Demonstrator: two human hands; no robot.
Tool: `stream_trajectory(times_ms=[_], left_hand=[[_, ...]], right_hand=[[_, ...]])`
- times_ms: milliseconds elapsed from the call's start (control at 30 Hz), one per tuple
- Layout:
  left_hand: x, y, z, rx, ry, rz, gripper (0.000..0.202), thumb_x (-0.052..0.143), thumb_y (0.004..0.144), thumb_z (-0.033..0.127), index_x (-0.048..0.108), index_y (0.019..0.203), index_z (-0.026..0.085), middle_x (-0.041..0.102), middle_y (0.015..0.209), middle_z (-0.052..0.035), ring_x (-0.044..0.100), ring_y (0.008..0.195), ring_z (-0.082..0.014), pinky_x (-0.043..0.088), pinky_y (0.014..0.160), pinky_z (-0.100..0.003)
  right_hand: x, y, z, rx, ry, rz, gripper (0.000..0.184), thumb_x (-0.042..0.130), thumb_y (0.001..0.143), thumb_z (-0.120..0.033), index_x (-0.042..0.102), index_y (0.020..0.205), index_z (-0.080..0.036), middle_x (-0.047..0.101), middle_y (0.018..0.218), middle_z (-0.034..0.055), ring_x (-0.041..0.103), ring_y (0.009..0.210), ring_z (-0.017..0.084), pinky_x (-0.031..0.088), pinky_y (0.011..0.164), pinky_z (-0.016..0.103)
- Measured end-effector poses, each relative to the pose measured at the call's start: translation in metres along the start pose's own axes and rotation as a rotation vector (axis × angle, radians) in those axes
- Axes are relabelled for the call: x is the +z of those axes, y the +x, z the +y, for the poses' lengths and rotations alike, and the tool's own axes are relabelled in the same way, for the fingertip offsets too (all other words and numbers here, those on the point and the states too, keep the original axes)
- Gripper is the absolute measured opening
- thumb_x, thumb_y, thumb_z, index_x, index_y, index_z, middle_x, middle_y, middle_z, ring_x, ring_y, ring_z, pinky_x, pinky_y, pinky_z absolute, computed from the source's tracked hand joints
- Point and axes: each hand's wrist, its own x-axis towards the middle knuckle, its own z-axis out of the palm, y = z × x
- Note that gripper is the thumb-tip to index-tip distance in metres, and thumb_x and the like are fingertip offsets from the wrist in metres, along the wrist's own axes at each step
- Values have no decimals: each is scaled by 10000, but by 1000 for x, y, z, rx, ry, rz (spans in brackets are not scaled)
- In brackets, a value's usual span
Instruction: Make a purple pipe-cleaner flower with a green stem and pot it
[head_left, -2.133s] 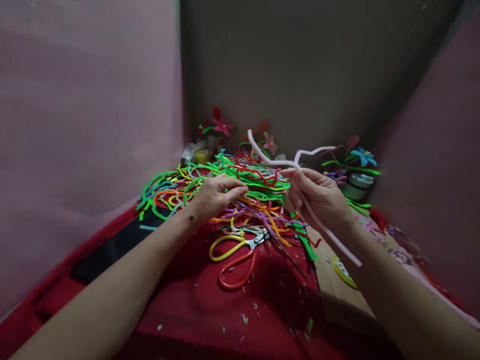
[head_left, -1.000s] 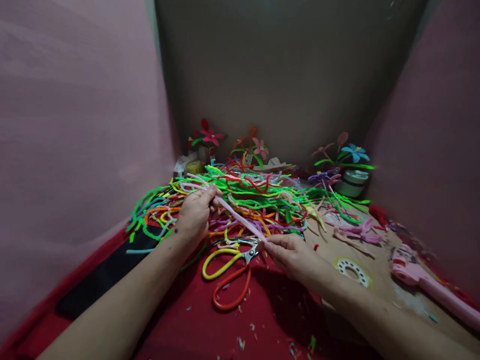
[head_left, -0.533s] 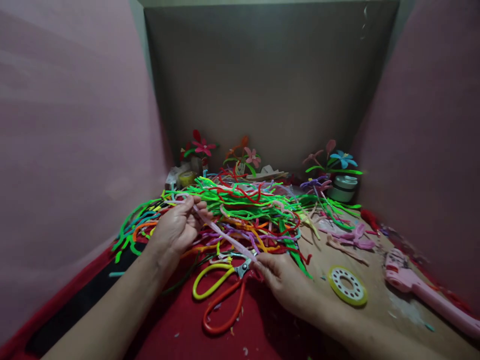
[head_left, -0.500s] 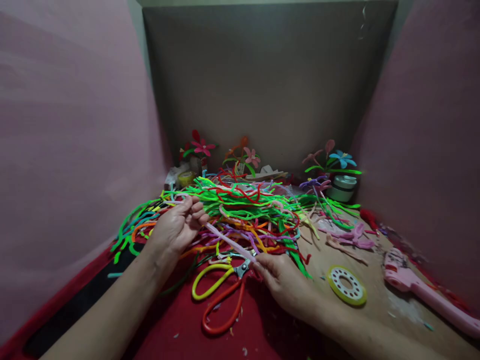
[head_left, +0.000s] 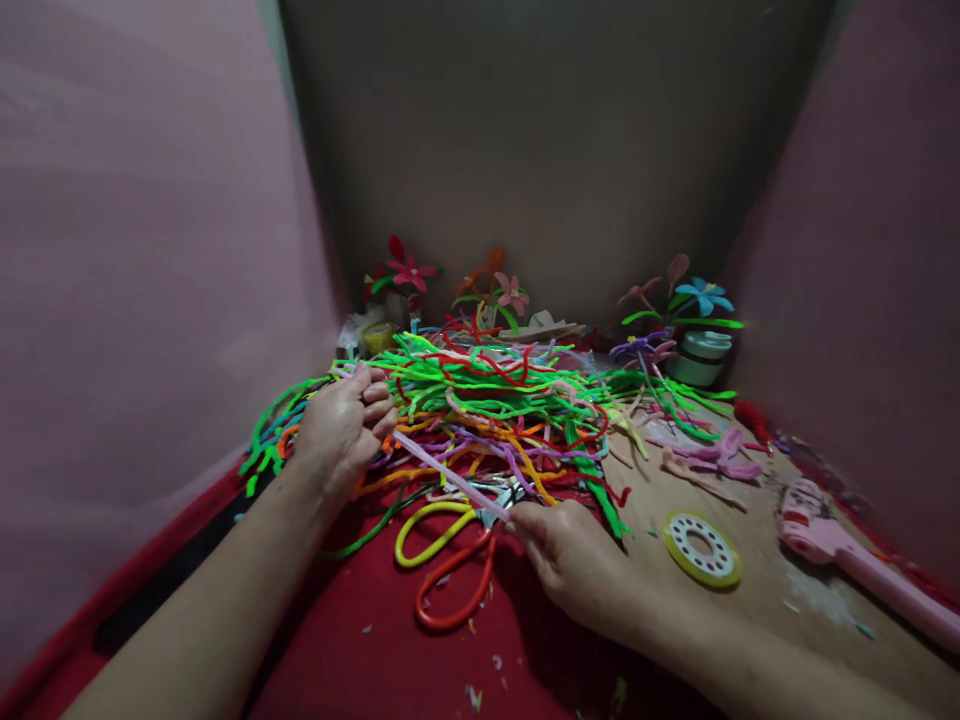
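A pale pink pipe cleaner (head_left: 450, 474) is stretched between my two hands, slanting down to the right. My left hand (head_left: 346, 425) is closed round its upper part, and a short end shows beyond the fist. The lower end is pinched between thumb and fingers of my right hand (head_left: 559, 545). Just under it lie wire cutters (head_left: 455, 590) with one yellow and one red handle; the pipe cleaner and my right fingertips partly cover their metal head. Behind my hands is a heap of pipe cleaners (head_left: 487, 390), mostly green, with red, orange and purple ones.
On the right lie a yellow tape roll (head_left: 703, 550), a pink glue gun (head_left: 855, 560) and a pink pipe-cleaner flower (head_left: 724, 455). Finished flowers (head_left: 705, 295) stand along the back near a pale green jar (head_left: 701, 358). Pink walls (head_left: 150, 250) rise at both sides; red cloth (head_left: 375, 640) lies in front.
My left hand has shifted a little left, and the pale pink pipe cleaner looks straighter and thinner between my hands. The whole view has tilted slightly. Both hands keep their hold.
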Motion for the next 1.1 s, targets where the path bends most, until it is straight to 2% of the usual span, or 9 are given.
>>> stream_trajectory(times_ms=[233,400,633,800,967,1100], left_hand=[[-4,3,3,36,54,64,225,442,888,179,468,667,147,286,402,103,206,244,-18,117,272,-145],[-17,15,13,89,5,154,301,331,930,186,435,649,154,267,376,106,191,241,-25,133,274,-157],[-26,19,32,349,-71,272,252,398,915,254,444,683,166,258,381,117,183,252,-19,114,294,-159],[-30,17,42,498,-51,228,237,416,900,249,465,684,163,263,386,109,188,261,-25,120,293,-164],[-36,16,50,446,-60,196,232,426,892,240,475,682,156,264,393,108,185,269,-25,123,294,-169],[-45,19,58,506,-67,269,222,411,890,216,470,684,159,271,394,109,184,278,-24,135,300,-162]], right_hand=[[2,-2,1,-45,-44,-38,232,387,831,-201,582,707,-178,475,528,0,309,474,103,185,485,247],[4,-3,3,-78,-59,-43,242,365,837,-206,561,698,-183,459,522,-1,325,473,111,200,491,248],[3,-3,5,-85,1,28,332,300,887,-292,580,741,-187,490,529,5,408,469,127,241,500,250],[-1,-3,4,-96,3,26,350,295,890,-316,572,718,-188,491,530,9,431,475,132,269,494,245],[0,-2,6,-118,13,42,374,284,895,-317,603,762,-173,536,550,23,458,488,137,313,505,242],[1,0,9,-102,81,72,369,317,891,-336,609,733,-173,549,552,16,473,497,133,347,500,226]])
